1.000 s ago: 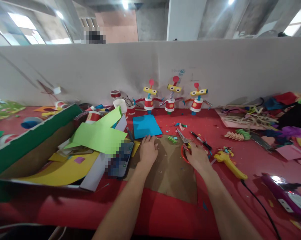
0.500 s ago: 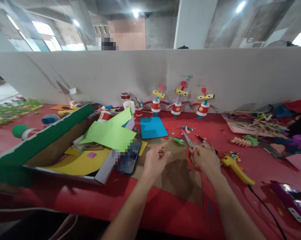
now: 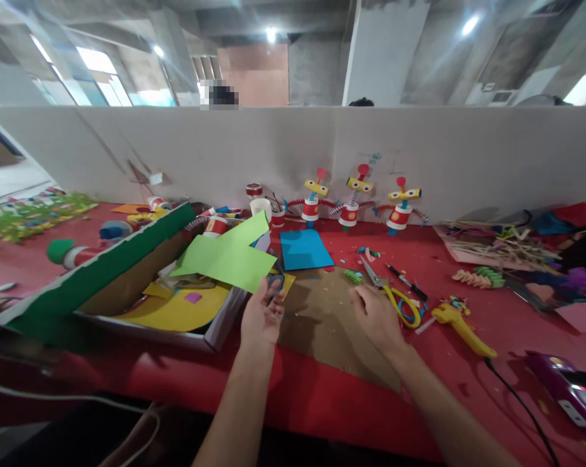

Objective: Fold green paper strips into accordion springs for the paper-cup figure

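My left hand (image 3: 262,318) is beside the cardboard box, its fingers bent around a dark phone (image 3: 276,283). Most of the phone is hidden behind the fingers. My right hand (image 3: 378,318) hovers over the brown board (image 3: 326,324) with its fingers curled in, and nothing shows in them. Just right of it lie scissors (image 3: 402,305) with yellow and red handles, their blades partly apart. A green paper coil (image 3: 354,277) lies beyond the right hand. Behind the board rests a blue sheet (image 3: 305,250).
Left stands an open box (image 3: 219,324) with green sheets (image 3: 224,256) over it. Several paper-cup robots (image 3: 310,209) line the white partition (image 3: 254,143). On the right are a pen (image 3: 407,282), a yellow glue gun (image 3: 465,332) with its cord, and a purple device (image 3: 562,389).
My right hand has let go of the scissors and moved left of them. My left hand has moved left from over the board to the phone. The view has shifted slightly.
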### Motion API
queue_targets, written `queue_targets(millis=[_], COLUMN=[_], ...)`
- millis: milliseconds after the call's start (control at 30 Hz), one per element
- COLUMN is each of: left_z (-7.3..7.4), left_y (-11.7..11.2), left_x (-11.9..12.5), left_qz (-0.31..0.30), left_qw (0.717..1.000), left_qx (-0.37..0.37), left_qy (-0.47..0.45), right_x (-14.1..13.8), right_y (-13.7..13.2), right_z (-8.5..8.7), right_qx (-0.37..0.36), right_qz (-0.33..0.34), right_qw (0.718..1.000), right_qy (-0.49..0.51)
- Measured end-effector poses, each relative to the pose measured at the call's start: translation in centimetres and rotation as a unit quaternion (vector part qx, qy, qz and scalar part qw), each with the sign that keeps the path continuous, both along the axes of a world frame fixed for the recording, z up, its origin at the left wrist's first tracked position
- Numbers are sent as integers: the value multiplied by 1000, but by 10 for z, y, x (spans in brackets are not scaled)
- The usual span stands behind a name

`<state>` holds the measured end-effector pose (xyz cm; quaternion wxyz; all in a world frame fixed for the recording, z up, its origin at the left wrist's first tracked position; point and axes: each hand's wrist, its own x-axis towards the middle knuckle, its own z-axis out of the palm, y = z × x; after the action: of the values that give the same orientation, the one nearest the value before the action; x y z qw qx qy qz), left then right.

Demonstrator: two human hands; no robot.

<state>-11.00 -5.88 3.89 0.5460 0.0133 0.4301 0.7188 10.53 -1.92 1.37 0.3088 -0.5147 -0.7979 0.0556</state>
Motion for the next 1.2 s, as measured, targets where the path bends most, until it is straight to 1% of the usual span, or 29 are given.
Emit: queue_targets(millis=[67,167,233,267,300,333,400,433,467,500,533,567,600,633,667,700,767,800,833,867,933,967,1033,1133,1200], left_z=[2,7,8,8,6,4,-2,-6,-10,-13,-16,-19,-22,-25,-28,-31,-36,-39,-41,-42,-43,-43,-42,-41,-42], left_y=[7,11,9,6,2,-2,-12,-17,-22,-26,-31,-35,-40,-44,-49,-54,-63,-66,-70,-72,-76,-77,-78,-79,-79], left_x=[-6,-4,3,8,14,19,29,32,35,37,39,39,39,39,38,36,32,30,27,24,18,16,13,14,16], left_qz=[24,27,5,-12,-30,-63,-131,-166,-195,-224,-255,-275,-283,-282,-271,-256,-232,-209,-167,-135,-95,-94,-108,-127,-123], left_qw=[1000,999,997,994,988,979,955,939,922,901,875,849,832,826,836,859,917,941,960,969,969,964,953,934,915], left_qx=[14,33,50,57,66,77,93,109,126,144,156,160,153,139,121,102,79,64,37,11,-16,-15,5,24,30], left_qy=[-5,20,64,96,136,177,248,279,309,343,382,421,452,468,461,431,314,257,221,206,227,248,282,333,384], right_x=[-5,-15,-24,-29,-35,-41,-51,-55,-57,-57,-56,-52,-45,-37,-27,-16,8,20,31,41,59,66,80,99,110], right_y=[-6,-12,-15,-16,-17,-18,-20,-22,-23,-25,-27,-29,-31,-34,-37,-40,-47,-51,-55,-60,-68,-72,-79,-89,-95], right_z=[0,0,2,4,6,8,13,14,14,14,12,9,5,0,-5,-9,-17,-20,-22,-23,-26,-27,-30,-36,-39], right_qx=[-8,-30,-96,-147,-202,-256,-338,-359,-370,-373,-372,-369,-369,-371,-373,-378,-384,-389,-397,-405,-404,-395,-360,-283,-236], right_qz=[45,60,67,76,91,112,163,179,184,174,152,125,96,69,43,23,0,-8,-15,-19,-31,-39,-64,-123,-159], right_qw=[997,986,967,948,921,886,802,763,732,711,698,691,690,695,705,721,757,771,781,786,795,802,825,869,881], right_qy=[56,154,226,271,320,370,465,507,541,570,593,609,615,613,601,580,528,503,482,467,451,447,430,388,379])
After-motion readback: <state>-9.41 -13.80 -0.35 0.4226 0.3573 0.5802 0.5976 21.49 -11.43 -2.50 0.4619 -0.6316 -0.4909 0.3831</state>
